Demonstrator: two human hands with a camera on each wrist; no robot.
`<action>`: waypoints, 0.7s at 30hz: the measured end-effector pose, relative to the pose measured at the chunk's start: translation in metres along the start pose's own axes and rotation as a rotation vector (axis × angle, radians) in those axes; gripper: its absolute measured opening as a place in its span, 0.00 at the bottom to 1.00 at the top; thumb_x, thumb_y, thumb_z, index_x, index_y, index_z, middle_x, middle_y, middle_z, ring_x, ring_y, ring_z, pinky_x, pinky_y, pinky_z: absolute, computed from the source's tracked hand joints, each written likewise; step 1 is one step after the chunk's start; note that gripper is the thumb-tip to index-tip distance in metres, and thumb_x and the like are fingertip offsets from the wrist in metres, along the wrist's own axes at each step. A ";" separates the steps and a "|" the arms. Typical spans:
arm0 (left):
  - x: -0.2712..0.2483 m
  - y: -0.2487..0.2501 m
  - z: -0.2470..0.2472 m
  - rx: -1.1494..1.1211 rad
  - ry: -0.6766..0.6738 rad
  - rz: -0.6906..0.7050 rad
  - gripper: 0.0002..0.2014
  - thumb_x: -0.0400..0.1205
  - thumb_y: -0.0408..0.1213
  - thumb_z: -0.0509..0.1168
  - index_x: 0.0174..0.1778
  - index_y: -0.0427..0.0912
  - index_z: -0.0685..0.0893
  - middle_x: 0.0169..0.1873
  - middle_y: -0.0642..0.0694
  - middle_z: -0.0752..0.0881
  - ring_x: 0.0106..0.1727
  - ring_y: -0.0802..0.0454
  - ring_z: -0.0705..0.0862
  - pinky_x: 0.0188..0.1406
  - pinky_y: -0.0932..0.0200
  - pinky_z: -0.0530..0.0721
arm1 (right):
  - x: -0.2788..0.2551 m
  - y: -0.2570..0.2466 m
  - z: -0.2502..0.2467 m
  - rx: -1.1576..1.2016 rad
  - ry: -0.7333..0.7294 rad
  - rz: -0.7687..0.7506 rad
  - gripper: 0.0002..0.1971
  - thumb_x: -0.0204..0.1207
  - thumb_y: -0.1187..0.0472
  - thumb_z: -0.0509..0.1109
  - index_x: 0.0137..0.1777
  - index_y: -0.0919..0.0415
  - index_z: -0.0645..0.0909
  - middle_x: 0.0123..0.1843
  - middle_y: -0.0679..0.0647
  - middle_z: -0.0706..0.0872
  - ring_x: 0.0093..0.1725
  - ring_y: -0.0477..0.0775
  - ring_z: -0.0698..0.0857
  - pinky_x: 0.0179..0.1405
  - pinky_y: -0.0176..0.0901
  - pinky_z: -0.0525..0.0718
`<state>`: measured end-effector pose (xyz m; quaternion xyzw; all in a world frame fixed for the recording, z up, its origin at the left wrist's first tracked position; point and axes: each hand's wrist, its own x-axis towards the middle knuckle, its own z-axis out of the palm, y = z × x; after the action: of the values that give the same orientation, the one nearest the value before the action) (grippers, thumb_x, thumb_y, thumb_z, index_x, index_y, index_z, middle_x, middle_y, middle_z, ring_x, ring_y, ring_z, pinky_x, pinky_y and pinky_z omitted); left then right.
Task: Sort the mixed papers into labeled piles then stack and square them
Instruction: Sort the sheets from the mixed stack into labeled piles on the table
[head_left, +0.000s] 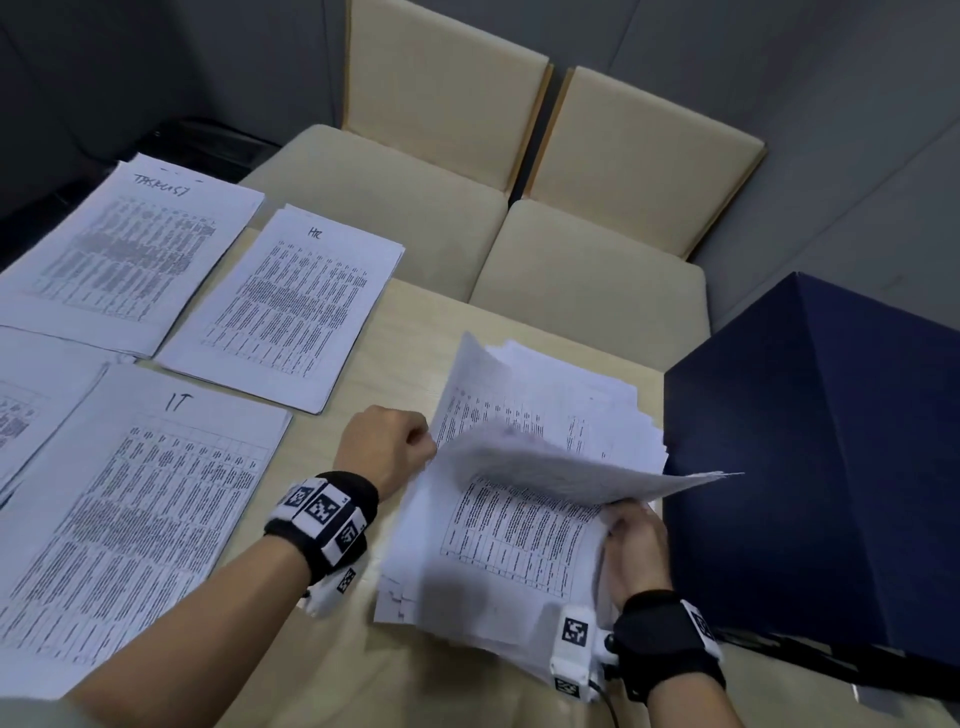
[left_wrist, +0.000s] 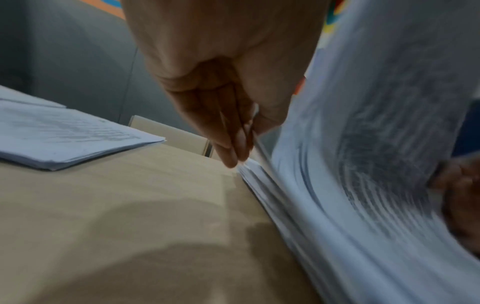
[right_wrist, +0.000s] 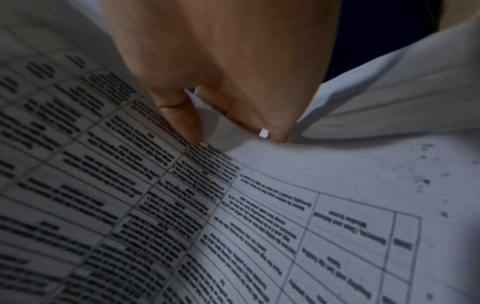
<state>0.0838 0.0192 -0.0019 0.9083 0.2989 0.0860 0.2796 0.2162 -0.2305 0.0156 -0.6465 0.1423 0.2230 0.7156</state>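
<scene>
**Both hands on the unsorted stack**

Right hand (head_left: 636, 545) pinches the lifted sheets (head_left: 571, 462) at their near-right edge; left hand (head_left: 387, 447) pinches their left edge. Mixed stack (head_left: 498, 540) lies right of the IT pile (head_left: 130, 514). HR pile (head_left: 291, 306), TASKLIST pile (head_left: 119, 254) farther left

I see two beige chairs (head_left: 483, 171) pushed against the far edge of my light wood desk (head_left: 400, 332), and a dark blue box (head_left: 821, 467) at its right edge.
</scene>
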 end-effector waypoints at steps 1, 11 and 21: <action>-0.002 0.000 -0.001 -0.070 0.031 0.020 0.10 0.73 0.44 0.67 0.30 0.44 0.87 0.23 0.47 0.85 0.28 0.46 0.82 0.28 0.58 0.76 | -0.001 -0.001 0.001 0.038 -0.001 0.004 0.17 0.74 0.81 0.52 0.33 0.63 0.73 0.22 0.46 0.82 0.25 0.42 0.81 0.25 0.29 0.78; -0.007 0.009 -0.012 -0.893 -0.178 -0.124 0.10 0.71 0.15 0.73 0.37 0.34 0.87 0.27 0.43 0.83 0.27 0.53 0.79 0.30 0.64 0.81 | -0.003 0.000 0.004 0.056 -0.023 -0.014 0.17 0.76 0.80 0.53 0.32 0.58 0.66 0.22 0.45 0.71 0.28 0.47 0.71 0.31 0.34 0.71; 0.002 0.013 -0.002 -0.693 -0.016 -0.154 0.24 0.73 0.36 0.79 0.22 0.44 0.69 0.15 0.53 0.71 0.18 0.59 0.66 0.20 0.66 0.66 | 0.006 0.007 -0.006 0.024 0.027 -0.037 0.14 0.75 0.81 0.61 0.34 0.65 0.77 0.30 0.55 0.82 0.34 0.53 0.81 0.33 0.37 0.82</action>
<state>0.0912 0.0124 0.0068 0.7348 0.3175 0.1538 0.5793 0.2188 -0.2347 0.0059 -0.6435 0.1429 0.1992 0.7251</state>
